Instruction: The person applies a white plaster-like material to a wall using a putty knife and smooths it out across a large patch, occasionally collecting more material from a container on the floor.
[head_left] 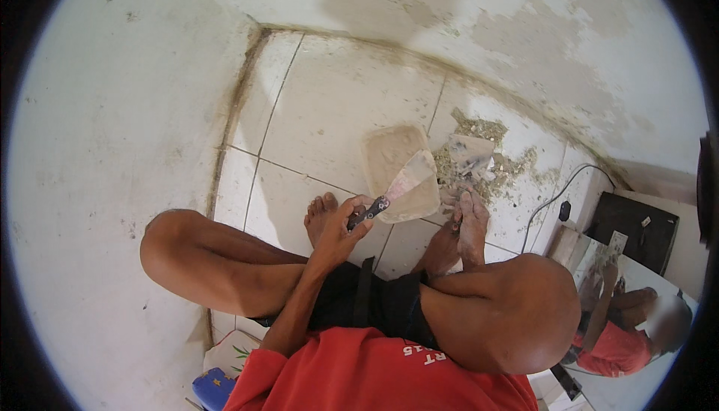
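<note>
My left hand (352, 225) is closed around the dark patterned handle of a putty knife (405, 179). Its pale, smeared blade points up and to the right, above a shallow rectangular tub (372, 175) of beige paste. Right of the tub, my dusty right hand (472, 227) is closed on a wide-bladed scraper (470, 150) with pale paste and dark marks on its blade. Most of the scraper's handle is hidden by the fingers. The blade is over a heap of crumbled debris (517, 167) on the floor.
White floor tiles (314, 104) meet a left wall (135, 111) and a patchy far wall (539, 29). My bare feet stand close to the tub. On the right are a black cable (535, 220), a dark flat panel (633, 224) and a mirror (644, 343). A blue item (217, 390) lies at lower left.
</note>
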The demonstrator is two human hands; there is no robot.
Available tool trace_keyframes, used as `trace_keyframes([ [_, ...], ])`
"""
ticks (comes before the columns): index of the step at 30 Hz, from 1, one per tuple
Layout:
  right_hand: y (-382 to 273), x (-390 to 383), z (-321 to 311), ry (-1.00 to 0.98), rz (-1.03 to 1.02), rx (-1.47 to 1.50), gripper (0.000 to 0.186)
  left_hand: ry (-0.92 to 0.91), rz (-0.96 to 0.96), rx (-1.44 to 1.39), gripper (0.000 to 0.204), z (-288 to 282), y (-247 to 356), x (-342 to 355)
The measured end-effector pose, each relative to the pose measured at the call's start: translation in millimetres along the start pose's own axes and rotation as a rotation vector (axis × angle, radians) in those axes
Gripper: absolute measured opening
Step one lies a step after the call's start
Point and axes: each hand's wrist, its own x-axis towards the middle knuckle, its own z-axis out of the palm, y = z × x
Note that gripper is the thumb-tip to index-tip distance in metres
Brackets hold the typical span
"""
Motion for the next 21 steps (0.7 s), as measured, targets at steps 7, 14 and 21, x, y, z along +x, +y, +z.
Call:
trace_keyframes([
  [7, -47.7, -20.1, -25.0, -0.173, -0.024, -0.097, 0.031, 0.097, 0.103, 0.153, 0.039, -2.3, -34.0, -8.7],
  [14, -79.7, -24.2, -31.7, -0.510, 0.096, -0.221, 0.029, 0.402, 0.377, 0.008, 0.033, -3.5, -2.2, -2.1],
  [21, -93.4, -12.3, -30.2, -0.561, 0.039, -0.222, 0.033, 0.499, 0.440, 0.131, 0.035, -8.8, 3.1, -0.9],
])
